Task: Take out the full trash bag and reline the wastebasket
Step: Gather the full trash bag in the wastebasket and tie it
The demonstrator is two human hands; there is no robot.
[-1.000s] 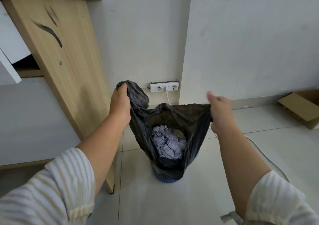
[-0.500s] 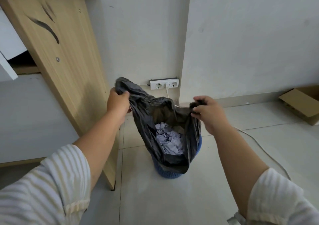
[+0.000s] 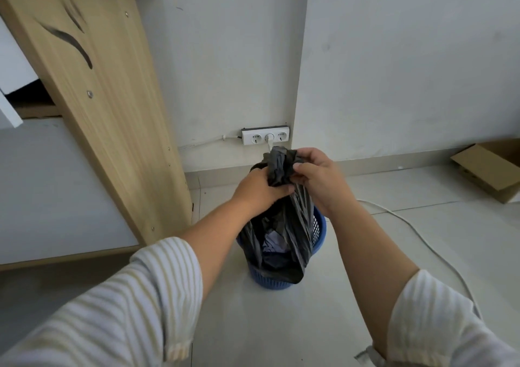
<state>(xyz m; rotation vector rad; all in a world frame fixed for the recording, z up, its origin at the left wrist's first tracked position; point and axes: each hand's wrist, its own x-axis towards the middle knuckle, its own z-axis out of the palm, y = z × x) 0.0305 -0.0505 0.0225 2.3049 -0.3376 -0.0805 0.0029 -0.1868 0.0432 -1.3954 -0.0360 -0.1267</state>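
A black trash bag [image 3: 292, 226] hangs inside a blue mesh wastebasket [image 3: 318, 234] on the tiled floor. Its rim is gathered into one bunch above the basket. My left hand [image 3: 259, 188] grips that bunch from the left, and my right hand [image 3: 318, 176] grips it from the right, the two hands touching. Through a gap below the bunch, crumpled white paper [image 3: 274, 244] shows inside the bag. The lower part of the bag still sits in the basket.
A wooden desk side panel [image 3: 107, 107] stands close on the left. A white power strip [image 3: 264, 136] sits on the wall behind, its cable [image 3: 416, 226] trailing across the floor to the right. A cardboard box [image 3: 489, 167] lies at the far right.
My hands held the bag's rim wide apart; they have come together and bunched the rim shut above the basket. The paper is now mostly hidden.
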